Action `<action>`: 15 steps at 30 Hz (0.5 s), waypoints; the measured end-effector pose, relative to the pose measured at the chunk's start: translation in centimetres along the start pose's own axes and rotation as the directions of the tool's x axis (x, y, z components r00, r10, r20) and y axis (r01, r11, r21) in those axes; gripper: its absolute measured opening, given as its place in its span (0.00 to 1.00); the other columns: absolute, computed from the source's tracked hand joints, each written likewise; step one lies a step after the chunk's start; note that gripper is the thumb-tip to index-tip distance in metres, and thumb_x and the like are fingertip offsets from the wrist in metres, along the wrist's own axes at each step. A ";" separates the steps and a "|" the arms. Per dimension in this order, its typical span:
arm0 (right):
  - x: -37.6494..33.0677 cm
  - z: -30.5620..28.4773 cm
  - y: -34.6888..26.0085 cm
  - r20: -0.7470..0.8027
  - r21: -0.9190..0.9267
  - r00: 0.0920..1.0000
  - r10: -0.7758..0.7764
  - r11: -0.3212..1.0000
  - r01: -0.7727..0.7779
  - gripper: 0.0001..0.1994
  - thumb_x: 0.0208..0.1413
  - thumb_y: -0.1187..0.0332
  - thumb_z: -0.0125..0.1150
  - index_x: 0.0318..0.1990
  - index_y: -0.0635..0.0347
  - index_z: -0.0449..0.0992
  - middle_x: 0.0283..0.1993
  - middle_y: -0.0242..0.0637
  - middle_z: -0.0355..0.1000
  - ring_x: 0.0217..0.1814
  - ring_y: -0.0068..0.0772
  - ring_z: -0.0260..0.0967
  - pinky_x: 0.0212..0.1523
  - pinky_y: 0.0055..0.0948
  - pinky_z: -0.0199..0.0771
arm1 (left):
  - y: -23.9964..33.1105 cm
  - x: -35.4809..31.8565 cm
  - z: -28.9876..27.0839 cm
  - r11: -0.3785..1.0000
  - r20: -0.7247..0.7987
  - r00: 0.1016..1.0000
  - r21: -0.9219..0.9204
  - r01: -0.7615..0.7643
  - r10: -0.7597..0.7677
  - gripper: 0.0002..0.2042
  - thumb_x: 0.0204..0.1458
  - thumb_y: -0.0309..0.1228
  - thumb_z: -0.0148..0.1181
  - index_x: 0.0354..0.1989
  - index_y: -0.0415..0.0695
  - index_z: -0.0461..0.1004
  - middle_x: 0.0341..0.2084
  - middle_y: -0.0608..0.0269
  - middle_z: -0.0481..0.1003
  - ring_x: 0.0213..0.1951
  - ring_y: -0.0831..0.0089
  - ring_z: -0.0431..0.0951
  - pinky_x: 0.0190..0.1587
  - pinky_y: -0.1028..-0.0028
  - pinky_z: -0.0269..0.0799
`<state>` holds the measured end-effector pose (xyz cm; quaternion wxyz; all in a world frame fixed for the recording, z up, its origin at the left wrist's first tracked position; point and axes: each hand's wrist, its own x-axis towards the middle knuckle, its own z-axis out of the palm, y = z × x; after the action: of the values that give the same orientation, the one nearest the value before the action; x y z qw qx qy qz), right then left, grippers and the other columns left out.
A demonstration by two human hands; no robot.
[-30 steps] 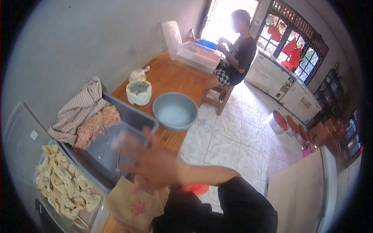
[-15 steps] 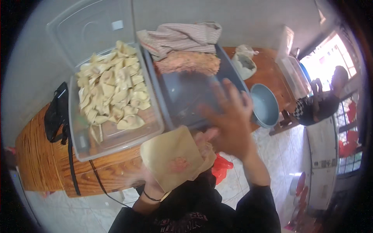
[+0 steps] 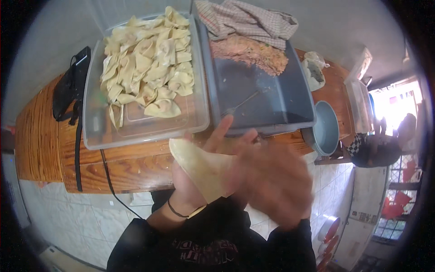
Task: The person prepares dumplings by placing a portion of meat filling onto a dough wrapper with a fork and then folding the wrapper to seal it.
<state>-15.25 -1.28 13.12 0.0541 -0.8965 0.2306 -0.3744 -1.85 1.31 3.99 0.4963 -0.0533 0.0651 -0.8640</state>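
Note:
A pale wonton wrapper, folded over on itself, lies across the palm of my left hand. That hand holds it from below, with some fingers stretched out beyond the wrapper's far edge. My right hand is at the wrapper's right side, its fingers smeared by motion, so their grip is hidden. The pink minced filling is heaped at the far end of a grey tray. A thin metal utensil, perhaps a fork, lies in the tray. Many folded wontons fill a clear plastic box at left.
A checked cloth covers part of the filling. Blue-grey bowls and a plastic bag are right of the tray. A black bag with straps sits left on the wooden table. Another person is at far right.
My right hand has come back from over the grey tray to the wrapper. The wrapper, flat with filling showing before, is now folded. The utensil in the tray has come into sight.

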 end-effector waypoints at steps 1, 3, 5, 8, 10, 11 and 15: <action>-0.8 -0.3 -1.3 0.064 -0.023 0.994 -0.083 0.996 0.085 0.18 0.45 0.71 0.61 0.48 0.56 0.76 0.34 0.32 0.75 0.36 0.30 0.74 0.39 0.27 0.74 | -0.2 0.2 0.2 1.000 0.004 1.000 -0.006 -0.028 0.028 0.38 0.56 0.60 0.40 0.70 0.50 0.45 0.67 0.45 0.47 0.66 0.50 0.52 0.66 0.50 0.48; -2.3 0.0 -2.8 0.195 -0.063 0.969 -0.149 0.984 0.164 0.17 0.47 0.69 0.58 0.48 0.56 0.76 0.38 0.32 0.74 0.40 0.30 0.73 0.42 0.28 0.74 | -0.2 0.7 0.8 0.997 0.013 0.997 -0.024 -0.075 0.075 0.38 0.55 0.61 0.40 0.70 0.52 0.45 0.68 0.44 0.46 0.67 0.50 0.51 0.67 0.50 0.45; -3.9 1.6 -3.0 0.309 -0.108 0.943 -0.126 0.980 0.166 0.15 0.49 0.68 0.55 0.46 0.58 0.76 0.40 0.32 0.74 0.42 0.32 0.73 0.44 0.30 0.74 | 0.0 0.9 0.9 0.994 0.049 0.993 -0.001 -0.107 0.106 0.39 0.55 0.62 0.39 0.69 0.51 0.45 0.68 0.44 0.46 0.67 0.51 0.49 0.68 0.51 0.43; -4.3 0.9 -2.4 0.324 -0.052 0.946 -0.005 0.998 0.023 0.14 0.48 0.70 0.56 0.44 0.59 0.77 0.43 0.33 0.73 0.45 0.32 0.73 0.47 0.31 0.73 | -0.2 1.1 1.0 0.996 -0.029 0.996 0.051 -0.078 0.079 0.39 0.56 0.63 0.37 0.68 0.47 0.48 0.66 0.43 0.49 0.66 0.51 0.52 0.68 0.52 0.44; -5.2 0.4 -1.2 0.386 0.090 0.912 0.140 0.978 -0.188 0.12 0.48 0.73 0.61 0.42 0.60 0.77 0.41 0.36 0.75 0.44 0.33 0.75 0.47 0.30 0.74 | -0.6 1.5 0.4 0.993 -0.050 0.999 0.117 0.009 -0.003 0.39 0.56 0.63 0.35 0.67 0.45 0.51 0.65 0.43 0.53 0.64 0.51 0.56 0.67 0.53 0.47; -5.5 0.3 -0.6 0.417 0.165 0.889 0.187 0.947 -0.276 0.12 0.47 0.75 0.63 0.42 0.61 0.77 0.40 0.37 0.76 0.43 0.34 0.76 0.46 0.29 0.74 | -0.5 1.5 -0.6 0.984 -0.023 0.999 0.177 0.037 -0.034 0.39 0.56 0.63 0.33 0.66 0.43 0.53 0.63 0.43 0.56 0.63 0.51 0.59 0.66 0.53 0.48; -6.2 0.1 0.0 -0.188 0.440 0.614 0.766 0.625 -0.644 0.13 0.45 0.76 0.67 0.41 0.61 0.76 0.38 0.42 0.77 0.39 0.38 0.77 0.40 0.30 0.75 | -1.8 1.5 -2.7 0.970 0.011 0.994 0.218 -0.110 0.111 0.35 0.58 0.58 0.38 0.64 0.41 0.55 0.57 0.44 0.64 0.58 0.52 0.66 0.63 0.54 0.56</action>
<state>-18.97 1.49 9.01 0.3049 -0.6221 0.5090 -0.5108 -4.57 1.05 1.63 0.5465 0.0059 -0.0272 -0.8370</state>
